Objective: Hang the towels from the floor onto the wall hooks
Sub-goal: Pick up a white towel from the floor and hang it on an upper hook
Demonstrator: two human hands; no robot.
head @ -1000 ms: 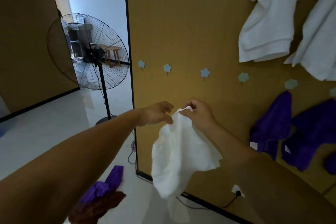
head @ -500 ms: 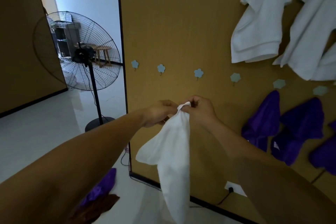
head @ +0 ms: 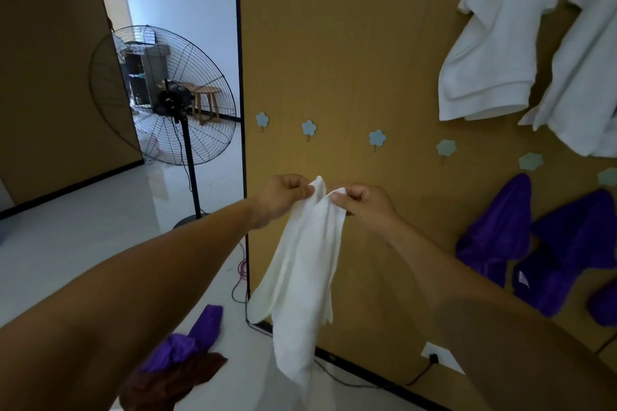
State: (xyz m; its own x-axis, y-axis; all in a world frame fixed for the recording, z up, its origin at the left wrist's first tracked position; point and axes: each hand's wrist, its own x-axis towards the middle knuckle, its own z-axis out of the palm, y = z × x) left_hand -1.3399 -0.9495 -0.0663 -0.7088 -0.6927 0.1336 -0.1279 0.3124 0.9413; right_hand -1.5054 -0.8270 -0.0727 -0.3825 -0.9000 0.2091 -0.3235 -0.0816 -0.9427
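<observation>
Room: a tan wall (head: 350, 43) fills the middle and right, with a black strip down its left edge. A pale floor (head: 83, 237) spreads away on the left, and a second tan panel stands at the far left.
Held: the white towel (head: 300, 277) hangs at centre in front of the wall. Its top is gathered between both hands and its long body droops straight down below them.
Left grip: the left hand (head: 280, 197) pinches the towel's top corner, with thumb and curled fingers closed on the cloth.
Right grip: the right hand (head: 364, 207), just right of the left one, pinches a thin strip at the towel's top. Whether that strip is a loop or the hem cannot be told.
Hooks: pale blue flower hooks (head: 377, 137) run in a row across the wall just above the hands. Those nearest the hands are bare.
Hung high: two hung white towels (head: 494, 53) drape from the upper right of the wall.
Hung low: hung purple towels (head: 497, 230) cluster under the right end of the row, right of the right forearm.
Floor pile: a purple towel (head: 190, 340) lies crumpled against a brown towel (head: 173, 384), near left, beside the left forearm.
Far left: a black fan (head: 173, 100) stands on a pole by the wall's edge, with a wooden stool (head: 207, 100) behind it.
Low right: a white socket (head: 440, 355) sits near the wall's base. A black cable (head: 350, 380) runs from it along the floor.
</observation>
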